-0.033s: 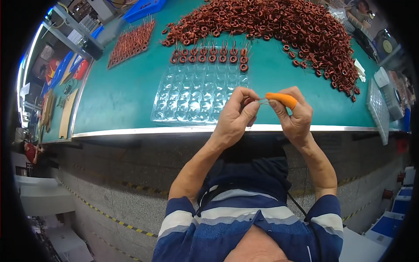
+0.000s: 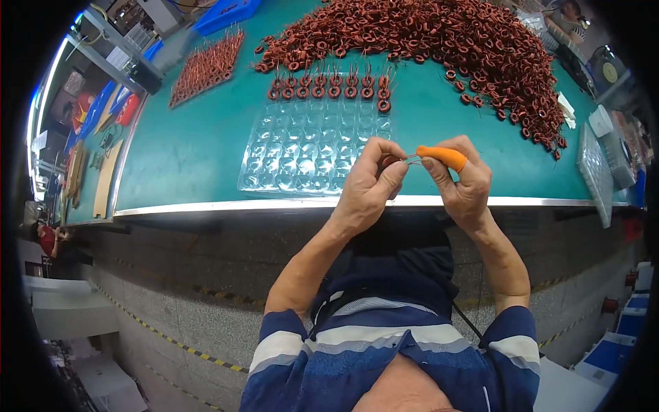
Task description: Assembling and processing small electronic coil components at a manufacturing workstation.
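Note:
My left hand (image 2: 372,180) is closed on a small copper-wound ring coil (image 2: 388,161), mostly hidden by the fingers. Thin wire leads stretch from it toward my right hand (image 2: 464,180), whose thumb and index finger pinch their ends. An orange finger cot (image 2: 443,157) covers that index finger. Just beyond and left of my hands lies a clear plastic tray (image 2: 288,154) with round pockets. Ring coils (image 2: 334,90) fill its far rows, their leads pointing away from me; one more coil (image 2: 384,106) sits in the right-hand column.
A big heap of loose coils (image 2: 412,34) covers the back and right of the green table (image 2: 178,151). A full tray of coils (image 2: 206,69) lies at the back left, near a blue bin (image 2: 226,15). Clear trays (image 2: 594,172) lean at the right edge.
Between the fingers of my left hand, slightly more of the coil shows. My right hand stays almost where it was, and the trays and heap have not moved.

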Demonstrator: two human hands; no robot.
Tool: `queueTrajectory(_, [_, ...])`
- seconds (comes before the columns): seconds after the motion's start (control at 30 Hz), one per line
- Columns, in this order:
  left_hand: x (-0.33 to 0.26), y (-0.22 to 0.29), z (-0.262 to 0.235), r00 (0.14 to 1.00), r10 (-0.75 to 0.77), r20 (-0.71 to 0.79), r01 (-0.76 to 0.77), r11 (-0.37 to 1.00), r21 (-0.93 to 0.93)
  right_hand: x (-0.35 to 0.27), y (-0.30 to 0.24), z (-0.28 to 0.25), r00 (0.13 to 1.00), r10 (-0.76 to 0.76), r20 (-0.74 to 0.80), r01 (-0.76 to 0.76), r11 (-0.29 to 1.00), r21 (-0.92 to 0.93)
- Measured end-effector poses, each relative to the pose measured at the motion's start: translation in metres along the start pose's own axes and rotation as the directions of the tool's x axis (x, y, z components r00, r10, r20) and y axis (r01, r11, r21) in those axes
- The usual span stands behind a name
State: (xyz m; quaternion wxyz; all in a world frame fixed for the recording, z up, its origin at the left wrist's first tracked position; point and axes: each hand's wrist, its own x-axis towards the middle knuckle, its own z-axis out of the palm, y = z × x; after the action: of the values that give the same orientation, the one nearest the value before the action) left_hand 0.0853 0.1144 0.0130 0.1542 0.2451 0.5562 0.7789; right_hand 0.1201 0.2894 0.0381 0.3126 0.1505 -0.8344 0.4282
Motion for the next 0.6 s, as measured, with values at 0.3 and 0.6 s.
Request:
queueTrajectory(0.3, [0.002, -0.009, -0.003, 0.994, -0.015, -0.111, 0.027, 0.994, 0.107, -0.001, 0.019, 0.019, 0.914, 0.383, 0.135, -0.404, 0.89, 0.212])
queueTrajectory(0.6, [-0.004, 0.001, -0.008, 1.0, 0.018, 0.005, -0.018, 0.992, 0.125, -0.022, 0.021, 0.027, 0.861, 0.429, 0.273, -0.508, 0.731, 0.456])
